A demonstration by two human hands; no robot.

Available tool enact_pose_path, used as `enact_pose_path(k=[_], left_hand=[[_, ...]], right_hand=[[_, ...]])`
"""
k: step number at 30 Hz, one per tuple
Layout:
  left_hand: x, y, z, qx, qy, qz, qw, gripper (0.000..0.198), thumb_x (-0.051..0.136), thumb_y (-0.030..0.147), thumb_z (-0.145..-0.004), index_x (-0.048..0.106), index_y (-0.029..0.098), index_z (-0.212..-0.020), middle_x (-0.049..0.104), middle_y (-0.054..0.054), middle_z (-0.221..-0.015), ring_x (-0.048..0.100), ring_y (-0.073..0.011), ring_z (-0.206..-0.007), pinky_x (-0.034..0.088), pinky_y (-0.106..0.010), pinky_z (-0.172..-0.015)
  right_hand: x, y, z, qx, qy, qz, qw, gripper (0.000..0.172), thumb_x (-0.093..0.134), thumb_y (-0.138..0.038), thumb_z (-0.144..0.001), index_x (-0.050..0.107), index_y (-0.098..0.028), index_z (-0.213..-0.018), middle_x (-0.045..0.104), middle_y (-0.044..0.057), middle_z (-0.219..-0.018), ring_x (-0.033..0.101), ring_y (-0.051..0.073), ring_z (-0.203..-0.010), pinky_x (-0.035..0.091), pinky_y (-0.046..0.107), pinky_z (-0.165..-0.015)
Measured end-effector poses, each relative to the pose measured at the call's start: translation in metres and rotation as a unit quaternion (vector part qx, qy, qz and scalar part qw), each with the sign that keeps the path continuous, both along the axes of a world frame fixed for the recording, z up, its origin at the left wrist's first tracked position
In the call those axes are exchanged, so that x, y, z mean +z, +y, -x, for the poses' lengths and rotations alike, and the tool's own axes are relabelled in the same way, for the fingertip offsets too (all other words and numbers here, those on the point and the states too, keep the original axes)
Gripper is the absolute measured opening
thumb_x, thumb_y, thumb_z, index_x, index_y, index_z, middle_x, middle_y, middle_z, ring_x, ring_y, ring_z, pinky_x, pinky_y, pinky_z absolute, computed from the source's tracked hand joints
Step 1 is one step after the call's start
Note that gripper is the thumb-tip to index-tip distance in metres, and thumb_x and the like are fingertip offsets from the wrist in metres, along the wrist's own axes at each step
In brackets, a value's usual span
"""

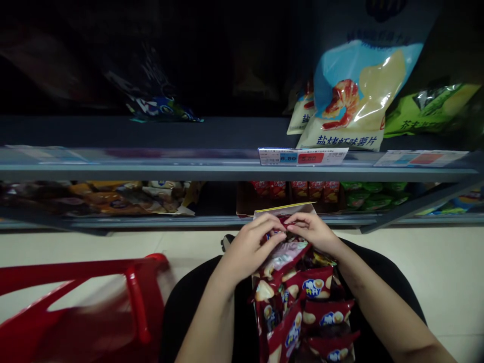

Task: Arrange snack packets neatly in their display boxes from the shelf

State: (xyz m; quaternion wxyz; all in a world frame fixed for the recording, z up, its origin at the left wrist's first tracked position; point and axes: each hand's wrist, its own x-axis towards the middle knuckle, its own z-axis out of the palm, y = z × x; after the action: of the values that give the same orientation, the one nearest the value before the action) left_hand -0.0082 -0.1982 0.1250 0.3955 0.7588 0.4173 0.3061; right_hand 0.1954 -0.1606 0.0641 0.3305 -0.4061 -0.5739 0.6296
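Note:
A cardboard box (302, 207) sits on my lap, filled with small dark-red snack packets (313, 286) printed with pale nuts and a blue logo. At the box's far end, my left hand (247, 248) has its fingers curled and closed on a snack packet (273, 235). My right hand (314, 232) meets it from the other side, thumb and fingers pinched on the same packet. The fingertips almost touch. A paler packet side (285, 256) shows just below the hands. The fingers partly hide the packet between them.
Ahead is a store shelf (170, 174) with price labels (302, 157). Large chip bags (363, 96) stand on the upper level; red packets (308, 190), green packets (372, 194) and brown packs (113, 196) fill the lower one. A red plastic basket (138, 302) is at left on the pale floor.

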Motion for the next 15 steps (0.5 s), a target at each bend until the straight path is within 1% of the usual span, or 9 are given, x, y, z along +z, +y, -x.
enact_pose_path(k=[1,2,3,4,6,8,11,13,15], left_hand=[[-0.001,-0.001,-0.006,0.036,0.045,-0.075,0.996,0.028,0.047,0.037,-0.096,0.068,0.022,-0.108,0.062,-0.011,-0.118,0.058,-0.0239,-0.108,0.05,-0.037,-0.09],[-0.003,-0.002,-0.01,0.055,0.09,-0.134,0.985,0.025,0.053,0.029,-0.093,0.066,0.022,-0.113,0.062,-0.011,-0.122,0.054,-0.0255,-0.115,0.046,-0.04,-0.097],[-0.004,-0.003,-0.014,0.066,0.136,-0.173,0.973,0.027,0.056,0.024,-0.091,0.064,0.022,-0.117,0.063,-0.011,-0.123,0.052,-0.0271,-0.118,0.043,-0.043,-0.099],[-0.005,-0.002,-0.016,0.071,0.184,-0.19,0.962,0.028,0.057,0.02,-0.09,0.064,0.021,-0.117,0.065,-0.011,-0.12,0.053,-0.0282,-0.116,0.043,-0.045,-0.098],[-0.009,-0.001,-0.015,0.074,0.269,-0.178,0.944,0.021,0.056,0.017,-0.09,0.067,0.02,-0.107,0.072,-0.009,-0.103,0.061,-0.0279,-0.102,0.046,-0.043,-0.089],[-0.011,0.001,-0.009,0.091,0.306,-0.146,0.936,0.017,0.051,0.018,-0.092,0.068,0.02,-0.096,0.073,-0.006,-0.092,0.066,-0.0249,-0.089,0.047,-0.037,-0.079],[-0.011,0.003,0.007,0.135,0.273,-0.115,0.946,0.016,0.048,0.025,-0.095,0.064,0.023,-0.1,0.073,-0.003,-0.094,0.068,-0.0211,-0.082,0.046,-0.029,-0.069],[-0.01,0.003,0.019,0.128,0.233,-0.098,0.959,0.014,0.049,0.027,-0.095,0.061,0.024,-0.1,0.073,-0.001,-0.092,0.068,-0.0189,-0.078,0.045,-0.027,-0.066],[-0.009,0.004,0.028,0.112,0.201,-0.078,0.97,0.011,0.049,0.028,-0.095,0.059,0.024,-0.099,0.072,0.0,-0.088,0.067,-0.0172,-0.075,0.044,-0.025,-0.065]], right_hand=[[0.001,0.0,0.0,0.002,0.01,-0.005,1.0,0.029,0.071,-0.042,-0.077,0.067,-0.016,-0.089,0.071,0.004,-0.086,0.068,0.017,-0.081,0.052,0.031,-0.079],[0.001,0.0,0.0,0.005,0.019,-0.013,1.0,0.027,0.072,-0.041,-0.076,0.069,-0.016,-0.088,0.072,0.005,-0.088,0.068,0.018,-0.085,0.052,0.031,-0.082],[0.001,-0.001,0.0,0.006,0.025,-0.022,0.999,0.026,0.072,-0.04,-0.076,0.07,-0.016,-0.086,0.072,0.005,-0.09,0.068,0.018,-0.087,0.052,0.032,-0.083],[0.002,-0.001,-0.001,0.006,0.026,-0.029,0.999,0.025,0.072,-0.039,-0.076,0.071,-0.016,-0.086,0.072,0.006,-0.092,0.067,0.019,-0.089,0.052,0.032,-0.084],[0.002,-0.002,-0.001,-0.007,0.019,-0.034,0.999,0.026,0.074,-0.038,-0.074,0.071,-0.016,-0.088,0.072,0.006,-0.092,0.068,0.019,-0.088,0.054,0.032,-0.082],[0.002,-0.002,-0.002,-0.041,-0.013,-0.047,0.998,0.028,0.077,-0.035,-0.069,0.071,-0.017,-0.09,0.072,0.006,-0.093,0.068,0.019,-0.086,0.055,0.033,-0.081],[0.001,-0.002,-0.004,-0.079,-0.094,-0.087,0.989,0.032,0.081,-0.029,-0.063,0.07,-0.018,-0.091,0.073,0.005,-0.091,0.069,0.019,-0.084,0.055,0.032,-0.079],[0.002,-0.003,-0.005,-0.068,-0.125,-0.082,0.986,0.03,0.082,-0.029,-0.063,0.071,-0.018,-0.089,0.074,0.004,-0.083,0.069,0.019,-0.078,0.055,0.03,-0.071],[0.004,-0.004,-0.007,-0.047,-0.137,-0.069,0.987,0.022,0.079,-0.029,-0.068,0.072,-0.019,-0.086,0.074,0.003,-0.077,0.069,0.018,-0.072,0.053,0.028,-0.066]])
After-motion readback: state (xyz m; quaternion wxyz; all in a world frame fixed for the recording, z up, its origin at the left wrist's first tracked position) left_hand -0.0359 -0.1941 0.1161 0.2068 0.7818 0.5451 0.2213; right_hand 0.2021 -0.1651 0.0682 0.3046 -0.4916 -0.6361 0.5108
